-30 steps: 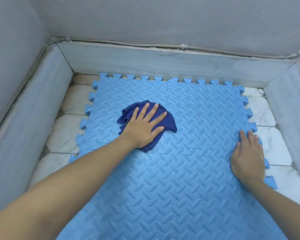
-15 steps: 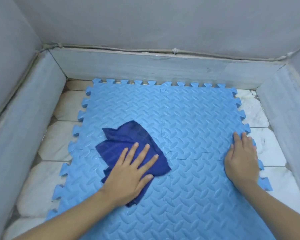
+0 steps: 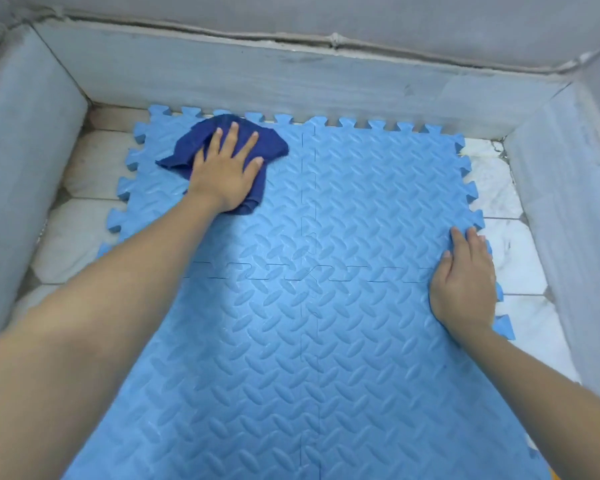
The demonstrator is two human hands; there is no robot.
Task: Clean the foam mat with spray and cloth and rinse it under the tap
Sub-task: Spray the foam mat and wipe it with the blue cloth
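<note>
— Blue foam, four interlocking tiles joined together: the foam mat (image 3: 326,306) lies flat on the pale tiled floor (image 3: 506,258) of a low walled basin and fills most of it. Where is the work now?

— I judge it is in the wiping step. The left hand (image 3: 224,174) presses a dark blue cloth (image 3: 201,143) flat on the far left corner of the mat, with straight, spread fingers; it does not grip the cloth. The right hand (image 3: 465,289) rests flat on the right edge of the mat, fingers straight and holding nothing. I think it keeps the mat steady.

— What is left?

— The mat surface shines a little in places, so spray is perhaps already on it, but I cannot be sure. The rinse seems not yet done, because the mat lies here and no water runs.

— What can you not see?

— No spray bottle and no tap are in view. The near edge of the mat is cut off at the bottom, and the arms hide parts of its left and right sides. The left hand hides the middle of the cloth.
</note>
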